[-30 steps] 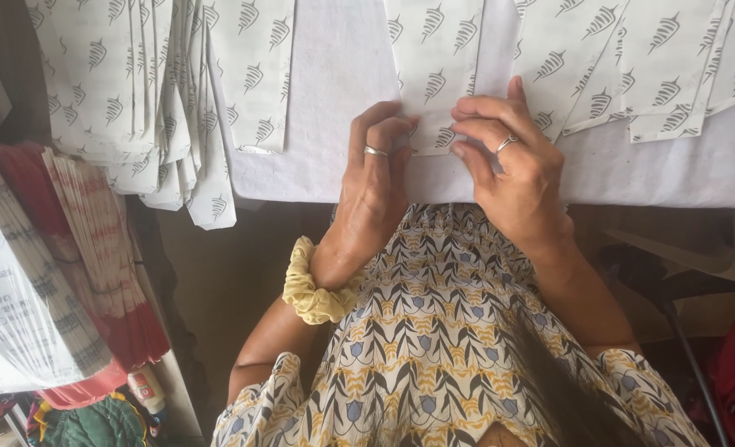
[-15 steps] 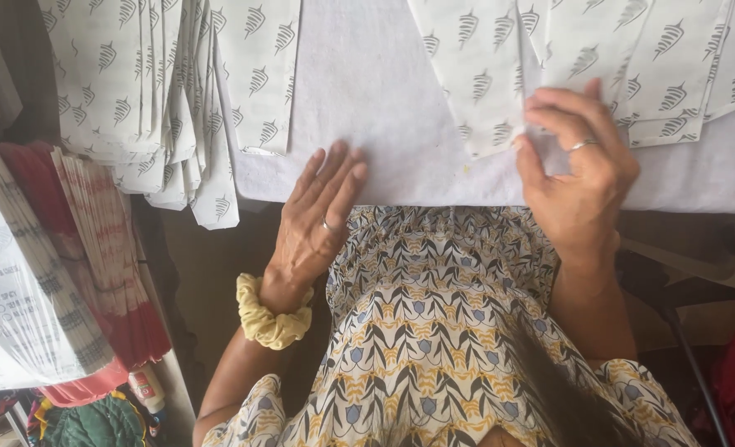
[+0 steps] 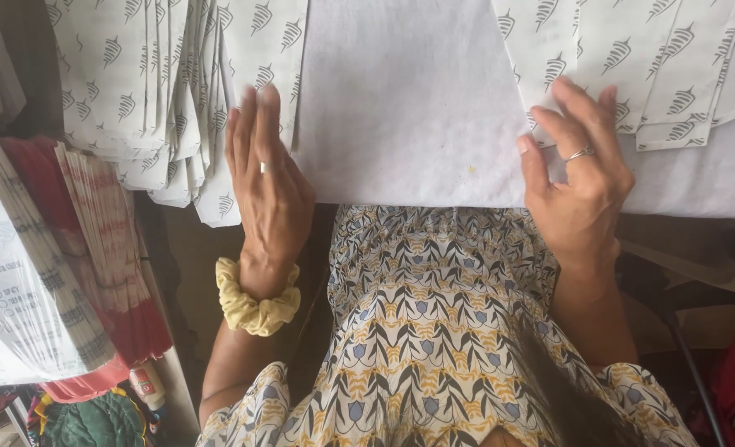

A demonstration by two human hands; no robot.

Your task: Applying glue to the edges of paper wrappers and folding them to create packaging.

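Printed pieces [image 3: 632, 74]: lay at table's far right, overlapping, likely for taking one by one.
Right hand [image 3: 578, 178]: fingers spread open on nearest piece's corner, gripping nothing, ring visible.
Left hand [image 3: 268, 186]: flat, open, fingers together, pressed beside left stack [image 3: 160, 91] draped over edge.
White table cover [image 3: 409, 99]: between both hands.
Yellow scrunchie [image 3: 255, 302]: on left wrist.
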